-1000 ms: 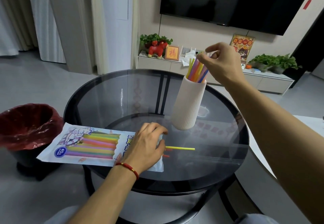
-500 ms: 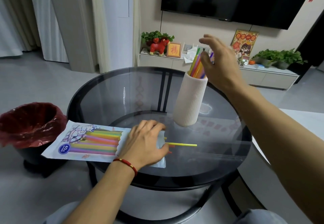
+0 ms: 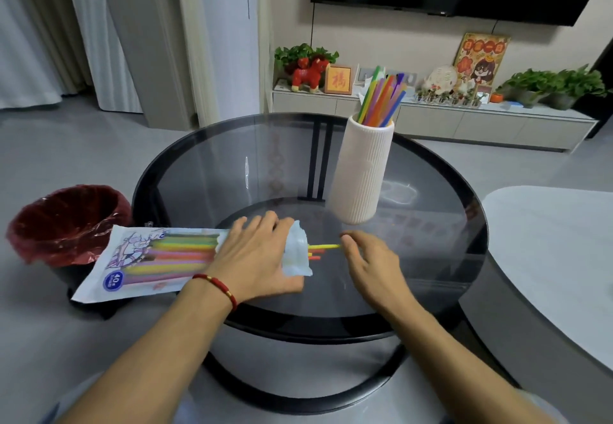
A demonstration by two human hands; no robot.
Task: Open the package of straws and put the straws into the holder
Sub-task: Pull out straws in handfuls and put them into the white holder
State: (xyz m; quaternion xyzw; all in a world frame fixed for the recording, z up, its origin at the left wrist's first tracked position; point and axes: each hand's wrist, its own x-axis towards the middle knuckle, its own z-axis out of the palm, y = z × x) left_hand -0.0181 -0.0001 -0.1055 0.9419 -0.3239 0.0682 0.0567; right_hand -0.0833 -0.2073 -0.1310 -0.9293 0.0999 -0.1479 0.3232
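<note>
Package of straws (image 3: 159, 259): flat on the glass table (image 3: 431, 297) at its 8 o'clock edge, long axis running 9 to 3 o'clock, open mouth at 3; left hand (image 3: 255, 257) lies on the mouth end, fingers straight and spread, pressing it down. Yellow straw (image 3: 323, 246): sticks out of the mouth along the same axis, tip toward 3 o'clock; right hand (image 3: 370, 262), the nearer one, meets that tip at its fingertips, fingers loosely curled, a closed pinch not clear. Holder (image 3: 360, 171): upright at 12 o'clock of the right hand, part-filled with coloured straws, so the coming draw likely runs toward 3, then up.
</note>
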